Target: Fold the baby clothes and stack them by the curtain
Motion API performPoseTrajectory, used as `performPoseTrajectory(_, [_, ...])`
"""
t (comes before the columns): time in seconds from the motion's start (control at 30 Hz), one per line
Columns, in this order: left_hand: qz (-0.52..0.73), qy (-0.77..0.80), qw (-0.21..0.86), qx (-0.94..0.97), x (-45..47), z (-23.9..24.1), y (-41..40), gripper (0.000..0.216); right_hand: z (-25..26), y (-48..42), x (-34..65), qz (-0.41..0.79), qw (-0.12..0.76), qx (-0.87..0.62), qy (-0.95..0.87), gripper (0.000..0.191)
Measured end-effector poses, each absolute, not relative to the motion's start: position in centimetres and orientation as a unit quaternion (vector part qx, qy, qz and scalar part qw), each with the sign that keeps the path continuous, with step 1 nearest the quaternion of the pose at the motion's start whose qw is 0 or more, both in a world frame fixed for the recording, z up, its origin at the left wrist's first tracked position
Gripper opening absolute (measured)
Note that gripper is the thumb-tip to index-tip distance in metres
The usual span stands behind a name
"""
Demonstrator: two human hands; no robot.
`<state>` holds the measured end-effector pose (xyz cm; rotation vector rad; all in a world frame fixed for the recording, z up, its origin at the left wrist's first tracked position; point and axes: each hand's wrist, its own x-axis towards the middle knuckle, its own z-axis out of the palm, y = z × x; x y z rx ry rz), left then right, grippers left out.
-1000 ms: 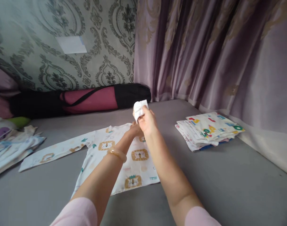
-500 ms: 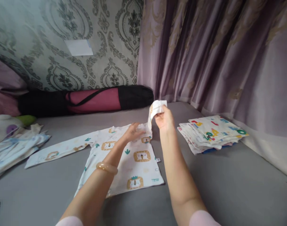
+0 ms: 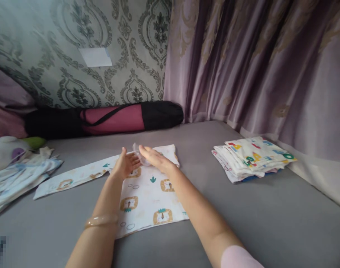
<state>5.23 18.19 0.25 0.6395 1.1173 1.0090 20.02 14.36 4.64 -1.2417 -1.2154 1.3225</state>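
Observation:
A small white long-sleeved shirt (image 3: pixel 147 201) printed with lions lies flat on the grey surface in front of me. Its left sleeve (image 3: pixel 72 178) stretches out to the left; the right sleeve is folded over the chest. My left hand (image 3: pixel 127 163) rests on the upper chest of the shirt, fingers apart. My right hand (image 3: pixel 154 158) lies beside it, fingers stretched flat over the folded sleeve near the collar. Neither hand grips anything.
A stack of folded printed clothes (image 3: pixel 250 156) sits at the right, near the purple curtain (image 3: pixel 256 67). Loose clothes (image 3: pixel 19 175) and a soft toy (image 3: pixel 8 149) lie at the left. A black and pink roll bag (image 3: pixel 108 119) lies along the patterned wall.
My right hand held the right sleeve up in the air; now the sleeve lies folded across the shirt and both hands are flat on it.

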Motion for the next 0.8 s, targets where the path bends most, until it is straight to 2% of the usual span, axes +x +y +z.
performPoseTrajectory(0.07, [0.447,0.5,0.682,0.291,5.2,0.1,18.3,0.057,4.2,14.6,20.8,0.562,0.414,-0.499,-0.513,0.045])
performPoseTrajectory(0.2, [0.443,0.535,0.632,0.344,5.2,-0.3,18.2,0.021,5.1,15.8,25.5,0.548,0.517,-0.52,-0.403,0.051])
performPoseTrajectory(0.3, [0.438,0.565,0.593,0.37,4.9,0.0,18.2,0.018,5.8,16.2,29.3,0.509,0.585,-0.545,-0.318,0.053])
performPoseTrajectory(0.4, [0.428,0.591,0.577,0.367,4.3,0.4,18.2,0.013,5.3,16.3,31.4,0.46,0.604,-0.585,-0.285,0.047])
performPoseTrajectory(0.5, [0.423,0.6,0.554,0.392,3.9,0.4,18.0,0.011,3.9,16.7,31.5,0.395,0.546,-0.651,-0.349,0.04])
performPoseTrajectory(0.63, [0.429,0.587,0.504,0.466,3.9,-0.2,17.8,0.018,2.0,17.4,30.0,0.265,0.374,-0.73,-0.507,0.038])
performPoseTrajectory(0.8, [0.392,0.635,0.364,0.557,3.5,-1.1,18.4,0.022,0.5,16.9,27.4,0.235,0.307,-0.722,-0.573,0.042])
